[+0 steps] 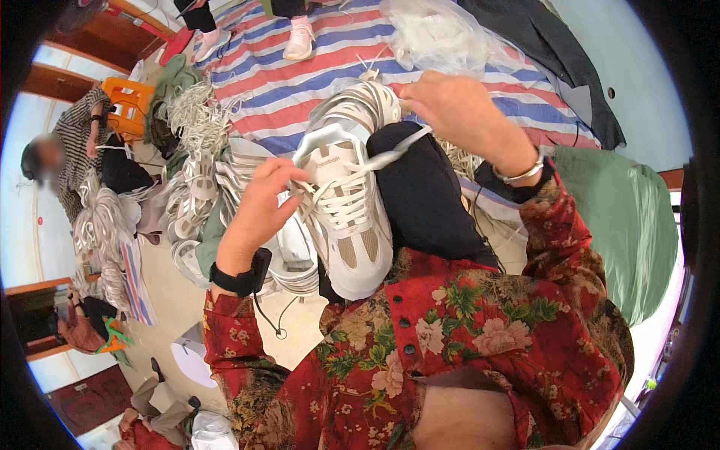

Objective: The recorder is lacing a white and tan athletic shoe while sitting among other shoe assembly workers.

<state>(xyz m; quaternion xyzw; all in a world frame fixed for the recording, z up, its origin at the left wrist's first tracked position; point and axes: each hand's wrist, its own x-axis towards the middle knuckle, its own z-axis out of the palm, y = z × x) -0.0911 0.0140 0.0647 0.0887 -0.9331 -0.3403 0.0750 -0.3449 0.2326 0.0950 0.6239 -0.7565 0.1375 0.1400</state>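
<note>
A white and beige sneaker (349, 217) rests on my lap, toe toward me, with white laces crossed over its tongue. My right hand (457, 112) is closed in a pinch, raised to the upper right of the shoe. From the top eyelets a white shoelace (394, 152) stretches toward its fingers. On the shoe's left side, my left hand (262, 199) grips the eyelet edge between curled fingers and thumb; whether it also pinches a lace is hard to see. Just beyond the sneaker lies a stack of white shoe uppers (356, 109).
Striped sheeting (262, 71) covers the floor ahead. Bundles of white laces (199, 116) and more uppers (191, 191) lie to the left. Clear plastic (439, 34) is heaped at the back, and green cloth (615, 217) hangs at the right. Other people sit at the left.
</note>
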